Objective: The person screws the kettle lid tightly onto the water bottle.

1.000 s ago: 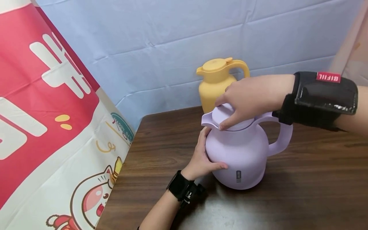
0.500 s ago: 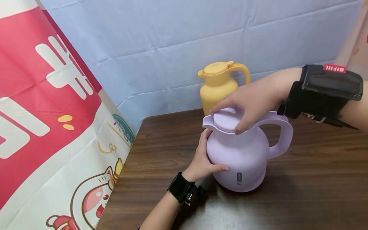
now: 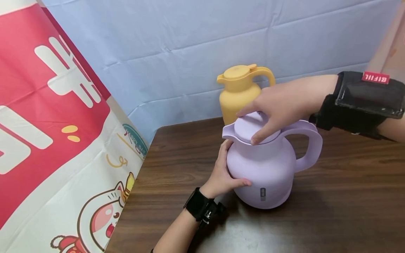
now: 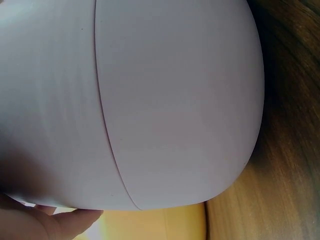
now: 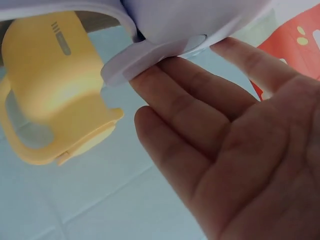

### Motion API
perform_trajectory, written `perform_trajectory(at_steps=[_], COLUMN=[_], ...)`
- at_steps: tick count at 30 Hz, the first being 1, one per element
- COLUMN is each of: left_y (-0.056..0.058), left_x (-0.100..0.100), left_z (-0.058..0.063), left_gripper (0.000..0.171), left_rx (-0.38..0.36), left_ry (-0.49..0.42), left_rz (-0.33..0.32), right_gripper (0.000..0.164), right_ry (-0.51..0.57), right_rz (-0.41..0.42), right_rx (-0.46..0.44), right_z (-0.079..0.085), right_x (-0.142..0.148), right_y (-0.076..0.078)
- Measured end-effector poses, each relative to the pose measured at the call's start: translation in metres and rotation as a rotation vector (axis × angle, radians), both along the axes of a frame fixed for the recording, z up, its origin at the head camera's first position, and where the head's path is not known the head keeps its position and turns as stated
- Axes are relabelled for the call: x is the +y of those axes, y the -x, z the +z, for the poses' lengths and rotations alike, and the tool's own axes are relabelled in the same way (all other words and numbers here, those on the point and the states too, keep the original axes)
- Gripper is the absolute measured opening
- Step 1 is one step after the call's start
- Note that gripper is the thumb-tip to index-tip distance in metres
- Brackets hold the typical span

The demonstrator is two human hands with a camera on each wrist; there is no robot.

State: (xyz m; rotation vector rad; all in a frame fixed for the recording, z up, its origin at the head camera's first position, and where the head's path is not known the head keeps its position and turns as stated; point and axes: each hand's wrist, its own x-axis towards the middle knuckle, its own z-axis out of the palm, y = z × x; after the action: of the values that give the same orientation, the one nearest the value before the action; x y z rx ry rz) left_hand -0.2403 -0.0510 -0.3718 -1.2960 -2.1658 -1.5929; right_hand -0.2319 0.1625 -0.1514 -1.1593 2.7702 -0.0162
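Observation:
A lilac thermos jug stands upright on the wooden table, spout to the left and handle to the right. My left hand holds its round body from the left, thumb across the front and fingers passing behind. The jug's side fills much of the left wrist view, with fingertips at the lower edge. From above, my right hand grips the round lid, thumb on the near edge and fingers on the far side. Those fingers reach the lid's underside edge in the right wrist view.
A yellow thermos jug stands close behind the lilac one, partly hidden by my right hand. Pale blue cloth hangs behind the table. A red and white printed cloth hangs along the left edge.
My right thumb has slid right along the near edge of the lid, then partly back left, the hand shifting with it. The left hand and lilac thermos jug stay in place.

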Motion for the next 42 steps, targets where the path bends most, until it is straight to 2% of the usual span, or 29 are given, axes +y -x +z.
perform_trajectory(at_steps=[5,7,9,14,17,21,24,28,36,42], left_y=[0.001,0.001,0.001,0.000,-0.002,-0.010,-0.017,-0.022,-0.022,-0.022], left_x=[-0.001,-0.001,0.000,0.002,0.003,0.004,0.003,0.002,0.001,0.002], left_z=[0.000,0.000,-0.002,-0.004,0.000,0.014,0.024,0.030,0.031,0.029], left_gripper=[0.108,0.108,0.109,0.109,0.109,0.108,0.109,0.110,0.109,0.108], left_rx=[-0.001,-0.008,-0.015,-0.027,-0.024,-0.015,-0.021,-0.035,-0.025,-0.005], left_ry=[0.005,0.010,0.012,0.010,0.009,-0.001,0.000,0.014,0.017,0.010], left_rz=[0.008,0.014,0.016,0.008,0.002,-0.014,-0.014,0.003,0.017,0.035], right_gripper=[0.066,0.067,0.070,0.074,0.063,0.056,0.054,0.050,0.057,0.055], right_ry=[0.010,0.000,-0.017,-0.053,-0.040,-0.015,-0.002,0.014,0.033,0.047], right_rz=[-0.037,-0.052,-0.054,-0.056,-0.040,-0.016,-0.009,-0.020,-0.031,-0.023], right_rx=[0.181,0.213,0.175,-0.007,-0.022,0.012,0.049,0.124,0.365,0.442], right_z=[-0.006,-0.008,-0.008,-0.001,0.001,-0.001,-0.002,-0.007,-0.022,-0.029], right_x=[-0.007,-0.008,-0.007,0.003,0.008,0.011,0.011,0.009,0.006,0.003], right_y=[-0.005,-0.006,-0.005,-0.002,-0.002,-0.003,-0.006,-0.012,-0.018,-0.022])
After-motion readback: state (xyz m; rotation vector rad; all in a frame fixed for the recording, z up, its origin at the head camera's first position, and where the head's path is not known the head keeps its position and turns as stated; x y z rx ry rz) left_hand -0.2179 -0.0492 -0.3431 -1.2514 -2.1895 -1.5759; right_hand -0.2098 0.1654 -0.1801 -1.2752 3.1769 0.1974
